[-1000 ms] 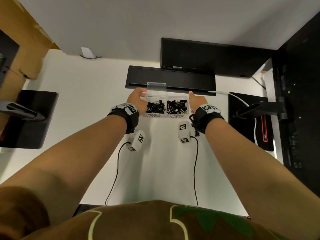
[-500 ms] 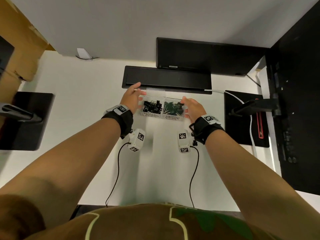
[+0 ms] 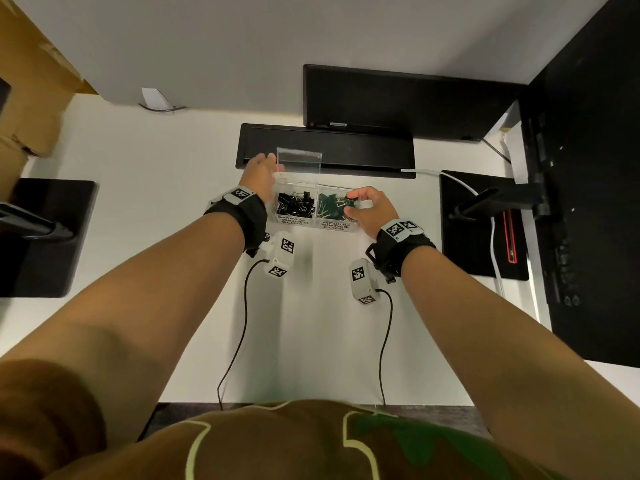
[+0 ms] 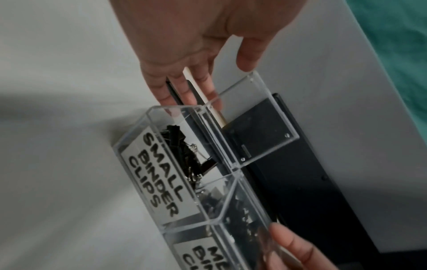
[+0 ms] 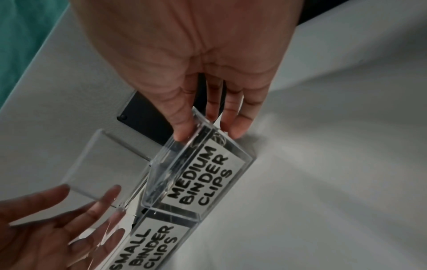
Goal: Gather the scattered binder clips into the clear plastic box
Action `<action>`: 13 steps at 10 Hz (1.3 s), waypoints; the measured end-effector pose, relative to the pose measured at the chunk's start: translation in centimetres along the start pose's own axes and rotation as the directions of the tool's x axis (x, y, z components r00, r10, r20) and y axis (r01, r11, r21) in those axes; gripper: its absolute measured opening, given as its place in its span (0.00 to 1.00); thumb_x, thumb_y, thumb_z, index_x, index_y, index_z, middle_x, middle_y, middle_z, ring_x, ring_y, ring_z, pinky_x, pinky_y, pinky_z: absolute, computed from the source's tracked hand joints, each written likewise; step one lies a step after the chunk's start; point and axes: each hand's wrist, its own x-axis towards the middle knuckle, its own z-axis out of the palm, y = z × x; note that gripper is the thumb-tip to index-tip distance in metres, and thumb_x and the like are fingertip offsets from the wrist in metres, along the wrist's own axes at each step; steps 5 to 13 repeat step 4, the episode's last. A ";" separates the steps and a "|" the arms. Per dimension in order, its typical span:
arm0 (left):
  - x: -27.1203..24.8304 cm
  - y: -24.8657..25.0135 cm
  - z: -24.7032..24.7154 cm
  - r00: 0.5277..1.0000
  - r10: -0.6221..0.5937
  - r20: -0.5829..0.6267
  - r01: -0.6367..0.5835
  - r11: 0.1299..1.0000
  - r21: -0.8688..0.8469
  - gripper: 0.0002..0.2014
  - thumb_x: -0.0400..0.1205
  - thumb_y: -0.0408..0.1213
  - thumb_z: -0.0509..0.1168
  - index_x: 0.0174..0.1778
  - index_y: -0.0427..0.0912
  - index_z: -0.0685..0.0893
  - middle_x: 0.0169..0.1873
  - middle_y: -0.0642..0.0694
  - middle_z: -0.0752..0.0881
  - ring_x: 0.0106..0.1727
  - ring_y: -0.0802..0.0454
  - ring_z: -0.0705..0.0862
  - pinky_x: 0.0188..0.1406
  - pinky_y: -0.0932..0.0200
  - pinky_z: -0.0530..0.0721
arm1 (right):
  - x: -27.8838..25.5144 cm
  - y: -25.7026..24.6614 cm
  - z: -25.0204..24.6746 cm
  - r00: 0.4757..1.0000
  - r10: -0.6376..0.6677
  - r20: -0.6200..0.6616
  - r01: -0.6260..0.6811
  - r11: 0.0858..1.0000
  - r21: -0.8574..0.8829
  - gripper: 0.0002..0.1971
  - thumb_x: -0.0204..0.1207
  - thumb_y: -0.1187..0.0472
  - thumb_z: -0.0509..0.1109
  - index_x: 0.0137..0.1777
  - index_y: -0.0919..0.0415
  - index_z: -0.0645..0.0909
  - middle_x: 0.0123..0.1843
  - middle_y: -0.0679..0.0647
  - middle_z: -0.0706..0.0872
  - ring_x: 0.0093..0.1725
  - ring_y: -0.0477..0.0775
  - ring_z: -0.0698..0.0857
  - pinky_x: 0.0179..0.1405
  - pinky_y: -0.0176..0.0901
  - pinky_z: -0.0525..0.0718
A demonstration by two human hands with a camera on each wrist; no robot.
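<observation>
The clear plastic box [image 3: 313, 224] lies on the white desk with two compartments. Small black binder clips [image 3: 294, 204] fill the left one and medium clips [image 3: 330, 206] the right one. The left compartment's lid [image 3: 299, 161] stands upright. My left hand [image 3: 268, 166] is at the box's left end, its straight fingers [image 4: 184, 91] behind that lid [image 4: 254, 118]. My right hand [image 3: 353, 202] grips the box's right end, index finger [image 5: 182, 127] on top of the medium compartment [image 5: 203, 173] and thumb at its front. No loose clips show on the desk.
A flat black bar [image 3: 325, 147] lies right behind the box, with a black monitor [image 3: 408, 98] beyond it. A black pad [image 3: 478, 230] with a white cable [image 3: 495, 244] sits to the right. A black stand base [image 3: 45, 237] and a cardboard box [image 3: 31, 81] are at the left.
Half a second ago the box was blurred and its left lid did not show upright; now that lid stands up. My right hand has shifted from the box's right side onto its top.
</observation>
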 end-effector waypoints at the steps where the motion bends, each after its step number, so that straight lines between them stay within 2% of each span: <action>1: -0.9 0.2 -0.3 1.000 0.014 -0.013 -0.014 1.000 0.013 0.19 0.86 0.41 0.50 0.72 0.41 0.71 0.44 0.50 0.85 0.42 0.54 0.77 0.45 0.56 0.76 | 0.1 0.0 0.1 1.000 0.004 -0.001 -0.004 1.000 0.011 0.10 0.75 0.61 0.72 0.55 0.51 0.79 0.62 0.55 0.75 0.60 0.61 0.82 0.55 0.53 0.87; 2: -2.4 -1.6 -0.6 0.994 0.094 0.055 -0.100 0.989 0.113 0.11 0.80 0.33 0.58 0.48 0.48 0.85 0.32 0.54 0.86 0.32 0.58 0.81 0.35 0.64 0.78 | -0.1 -0.4 0.1 0.999 0.037 0.015 -0.037 0.997 0.062 0.09 0.76 0.62 0.70 0.55 0.51 0.79 0.61 0.53 0.75 0.59 0.63 0.83 0.47 0.51 0.90; 3: -2.9 -4.1 -0.9 0.962 0.269 0.043 -0.260 0.859 0.440 0.16 0.78 0.22 0.61 0.56 0.44 0.83 0.43 0.50 0.82 0.48 0.54 0.81 0.52 0.63 0.81 | -0.2 -0.5 0.1 0.999 0.033 0.032 -0.036 0.995 0.093 0.10 0.77 0.63 0.69 0.57 0.54 0.78 0.63 0.54 0.74 0.58 0.64 0.84 0.34 0.42 0.88; 4: -2.8 -4.4 -1.0 0.937 0.346 0.037 -0.316 0.802 0.507 0.16 0.78 0.22 0.62 0.57 0.41 0.84 0.46 0.48 0.79 0.53 0.51 0.79 0.53 0.70 0.77 | -0.3 -0.7 0.2 1.000 0.025 0.008 -0.026 0.996 0.082 0.09 0.78 0.63 0.68 0.57 0.55 0.78 0.67 0.57 0.75 0.58 0.63 0.84 0.38 0.45 0.89; 13: -2.8 -4.4 -1.0 0.937 0.346 0.037 -0.316 0.802 0.507 0.16 0.78 0.22 0.62 0.57 0.41 0.84 0.46 0.48 0.79 0.53 0.51 0.79 0.53 0.70 0.77 | -0.3 -0.7 0.2 1.000 0.025 0.008 -0.026 0.996 0.082 0.09 0.78 0.63 0.68 0.57 0.55 0.78 0.67 0.57 0.75 0.58 0.63 0.84 0.38 0.45 0.89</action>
